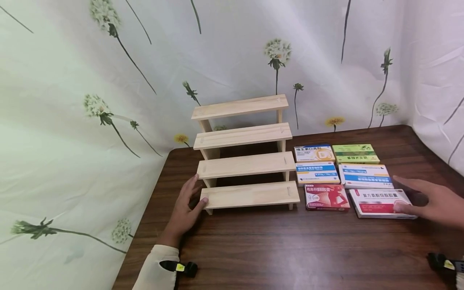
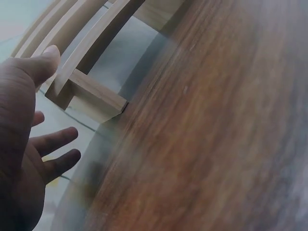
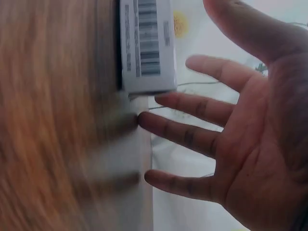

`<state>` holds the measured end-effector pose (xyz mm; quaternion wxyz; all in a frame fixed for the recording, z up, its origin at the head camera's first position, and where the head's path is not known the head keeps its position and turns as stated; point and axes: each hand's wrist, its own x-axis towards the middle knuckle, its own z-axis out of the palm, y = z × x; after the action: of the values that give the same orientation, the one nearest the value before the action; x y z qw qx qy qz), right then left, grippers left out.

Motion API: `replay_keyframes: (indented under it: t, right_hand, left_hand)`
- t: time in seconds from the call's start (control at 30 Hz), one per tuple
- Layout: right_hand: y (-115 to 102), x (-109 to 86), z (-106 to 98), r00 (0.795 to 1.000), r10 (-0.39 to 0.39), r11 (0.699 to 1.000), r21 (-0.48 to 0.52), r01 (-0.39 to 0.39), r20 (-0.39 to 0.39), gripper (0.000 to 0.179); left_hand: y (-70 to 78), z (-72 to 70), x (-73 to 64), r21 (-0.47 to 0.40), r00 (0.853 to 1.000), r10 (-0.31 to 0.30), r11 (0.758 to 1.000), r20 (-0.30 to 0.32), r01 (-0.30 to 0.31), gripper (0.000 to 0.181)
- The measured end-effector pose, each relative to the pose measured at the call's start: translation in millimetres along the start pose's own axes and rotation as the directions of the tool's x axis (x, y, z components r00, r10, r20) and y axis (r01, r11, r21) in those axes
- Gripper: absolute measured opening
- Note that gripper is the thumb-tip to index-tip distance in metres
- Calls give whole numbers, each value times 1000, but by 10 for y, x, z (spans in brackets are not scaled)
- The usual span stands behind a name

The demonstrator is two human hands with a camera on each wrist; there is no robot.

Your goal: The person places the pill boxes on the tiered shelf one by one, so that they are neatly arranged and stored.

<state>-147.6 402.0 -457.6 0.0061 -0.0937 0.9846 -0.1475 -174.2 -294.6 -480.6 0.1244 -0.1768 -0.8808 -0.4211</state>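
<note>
A four-step wooden rack (image 1: 250, 196) stands on the table. My left hand (image 1: 184, 213) is at its left end, thumb by the lowest step's front corner; in the left wrist view its fingers are spread beside the wooden steps (image 2: 79, 55). My right hand (image 1: 436, 201) is spread at the right end of a white-and-red medicine box (image 1: 373, 198), the thumb overlapping its corner in the head view. From the right wrist, the box's barcoded end (image 3: 148, 43) faces the hand, which grips nothing.
More medicine boxes lie in two columns right of the rack: a red one (image 1: 326, 197), blue-and-white ones (image 1: 317, 173), a vitamin D box (image 1: 313, 153) and a green one (image 1: 355, 153). Dandelion-print cloth (image 1: 235, 52) hangs behind the dark wooden table (image 1: 261, 249).
</note>
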Motion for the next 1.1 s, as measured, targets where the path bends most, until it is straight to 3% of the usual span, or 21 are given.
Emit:
replay_keyframes:
  t: [0.33, 1.1]
  right_hand:
    - [-3, -45, -13, 996, 46, 998, 50, -50, 80, 108]
    - [71, -91, 53, 997, 8, 992, 124, -17, 77, 98]
  left_hand:
    - [-12, 37, 2, 8, 999, -19, 1000, 30, 19, 87]
    - [-21, 23, 0, -28, 997, -35, 999, 62, 37, 93]
